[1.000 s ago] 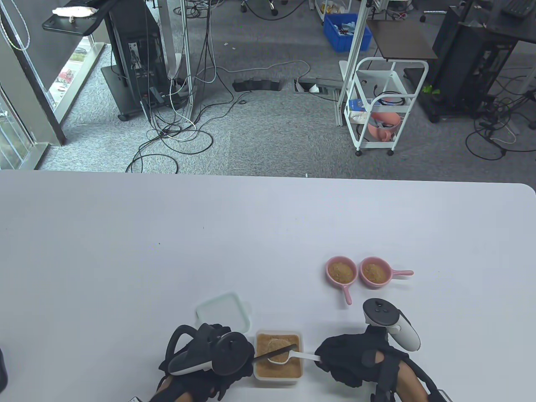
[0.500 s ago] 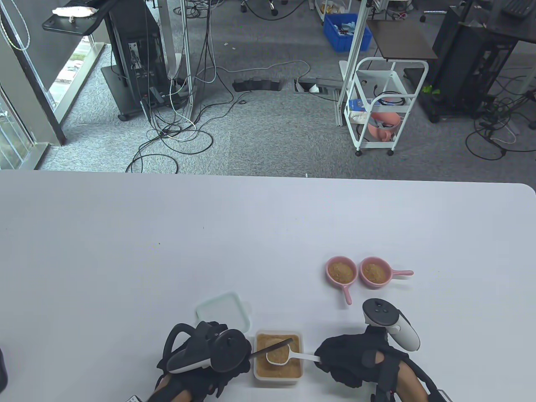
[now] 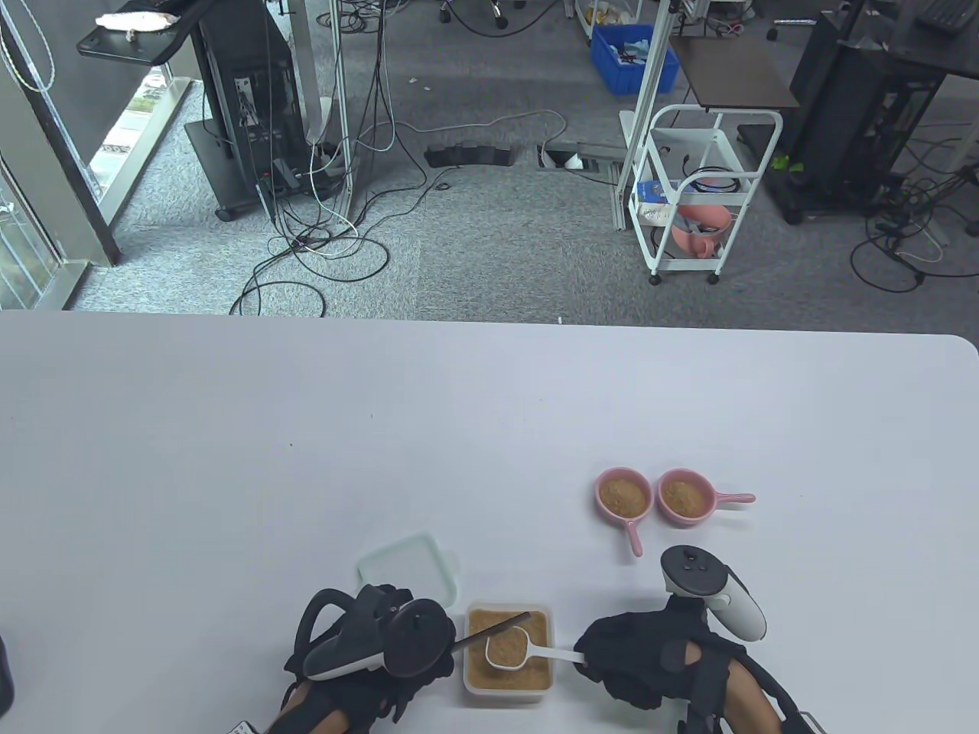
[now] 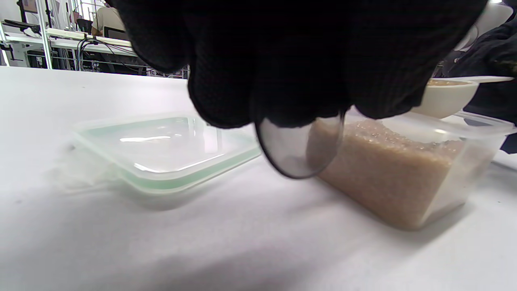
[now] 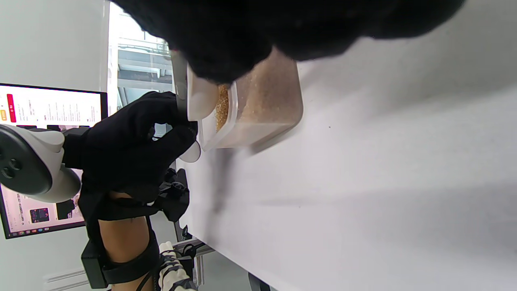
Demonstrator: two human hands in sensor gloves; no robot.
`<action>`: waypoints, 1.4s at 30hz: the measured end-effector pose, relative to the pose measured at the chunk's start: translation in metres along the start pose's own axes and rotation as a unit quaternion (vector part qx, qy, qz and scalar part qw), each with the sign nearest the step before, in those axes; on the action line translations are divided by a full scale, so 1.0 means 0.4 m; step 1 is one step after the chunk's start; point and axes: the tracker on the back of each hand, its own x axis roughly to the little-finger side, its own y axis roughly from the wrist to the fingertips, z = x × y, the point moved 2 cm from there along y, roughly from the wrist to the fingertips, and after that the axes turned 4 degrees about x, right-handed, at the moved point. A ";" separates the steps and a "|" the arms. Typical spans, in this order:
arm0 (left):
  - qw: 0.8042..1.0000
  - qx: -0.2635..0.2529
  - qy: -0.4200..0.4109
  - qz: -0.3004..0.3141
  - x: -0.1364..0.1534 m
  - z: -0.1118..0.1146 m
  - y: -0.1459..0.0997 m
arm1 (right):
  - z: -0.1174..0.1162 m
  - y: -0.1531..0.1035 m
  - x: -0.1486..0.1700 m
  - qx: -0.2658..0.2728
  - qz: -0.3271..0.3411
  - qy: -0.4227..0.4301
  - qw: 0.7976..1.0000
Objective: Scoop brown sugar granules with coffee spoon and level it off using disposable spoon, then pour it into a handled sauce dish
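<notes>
Nearby, sugar tub (image 3: 508, 679) brim-full; two pink dishes (image 3: 624, 495) sugar-filled.

Brown sugar, pink dishes and black gloves on a white table

The table (image 3: 306, 459) is plain white; both hands, left hand (image 3: 367, 650) and right hand (image 3: 650, 657), wear black gloves, their trackers grey-white and black. The coffee spoon (image 3: 509, 650) is white, filled with golden-brown sugar; the disposable spoon (image 3: 493, 627) shows a dark handle from above and a clear bowl in the left wrist view. The sugar box (image 3: 470, 684) is clear plastic, its lid (image 3: 405, 569) clear with a pale green rim. Two sauce dishes (image 3: 650, 497) are pink, holding brown sugar.
</notes>
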 end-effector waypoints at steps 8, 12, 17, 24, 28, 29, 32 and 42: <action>1.000 0.000 0.000 -0.005 0.005 0.001 0.001 | -0.001 0.000 0.000 -0.001 -0.001 0.001 1.000; 1.000 -0.004 0.002 -0.005 0.005 0.001 0.002 | 0.000 0.000 0.000 0.000 -0.002 0.001 1.000; 1.000 -0.006 0.001 -0.008 0.009 0.000 0.002 | 0.001 -0.002 0.001 0.002 -0.004 0.001 1.000; 1.000 -0.019 -0.012 -0.015 0.025 -0.012 -0.004 | 0.006 -0.004 0.001 0.004 -0.006 -0.002 1.000; 0.999 -0.025 -0.018 -0.021 0.038 -0.019 -0.007 | 0.008 -0.005 0.000 0.007 -0.005 -0.004 1.000; 0.999 -0.027 -0.019 -0.023 0.041 -0.020 -0.008 | 0.008 -0.005 0.000 0.007 -0.004 -0.004 1.000; 0.999 -0.027 -0.021 -0.027 0.047 -0.020 -0.009 | 0.010 -0.007 -0.001 0.007 -0.002 -0.003 1.000; 0.999 0.019 0.006 -0.041 0.053 0.017 0.016 | 0.012 -0.009 -0.001 0.008 -0.001 -0.006 1.000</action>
